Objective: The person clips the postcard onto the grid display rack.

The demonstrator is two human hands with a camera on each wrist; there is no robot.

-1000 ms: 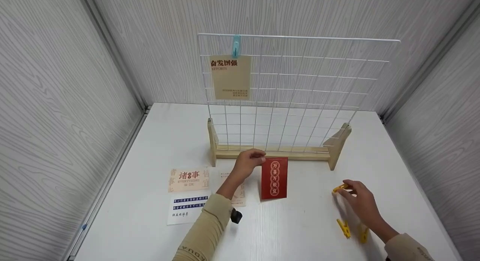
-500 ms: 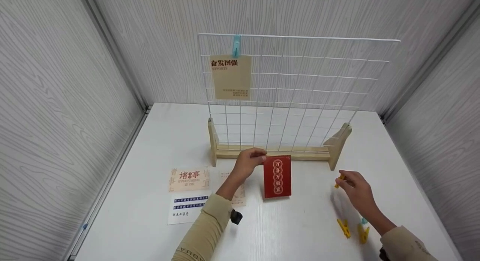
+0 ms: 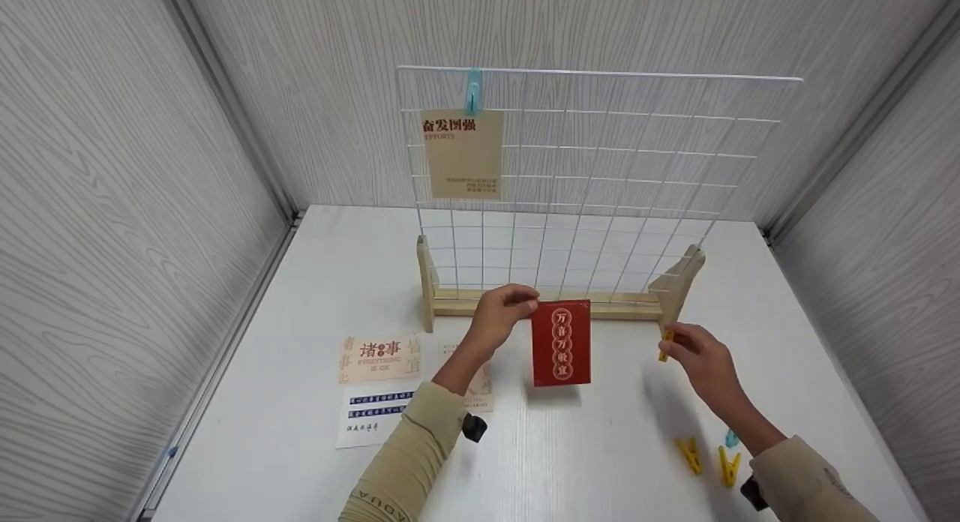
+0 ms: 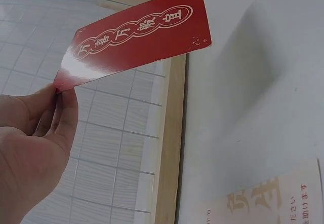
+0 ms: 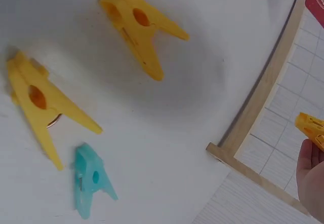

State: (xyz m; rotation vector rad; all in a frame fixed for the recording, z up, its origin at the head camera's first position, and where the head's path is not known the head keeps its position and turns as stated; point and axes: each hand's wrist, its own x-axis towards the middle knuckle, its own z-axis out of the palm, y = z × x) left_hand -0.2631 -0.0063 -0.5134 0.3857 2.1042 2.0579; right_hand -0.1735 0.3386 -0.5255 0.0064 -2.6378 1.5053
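Observation:
My left hand (image 3: 504, 316) pinches the top left corner of a red card (image 3: 561, 343) with pale lettering, held up off the table in front of the rack. In the left wrist view the thumb and fingers close on that card's corner. A yellow clothespin (image 3: 666, 345) is pinched upright between the thumb and fingers of my right hand (image 3: 701, 357), near the rack's right foot. Behind both hands stands a white wire grid rack (image 3: 600, 156) on a wooden base (image 3: 547, 310). A beige card (image 3: 463, 156) hangs at its upper left from a light blue clothespin (image 3: 473, 91).
Two yellow clothespins (image 5: 142, 29) and a light blue clothespin (image 5: 93, 181) lie on the white table (image 3: 585, 462) below my right hand. Several flat cards, among them a pink one (image 3: 379, 359) and a white one (image 3: 367, 424), lie left of my left forearm.
My right hand has lifted the yellow clothespin from the table area and moved it forward and slightly left, turning it upright. The left hand has raised the red card and shifted it slightly right.

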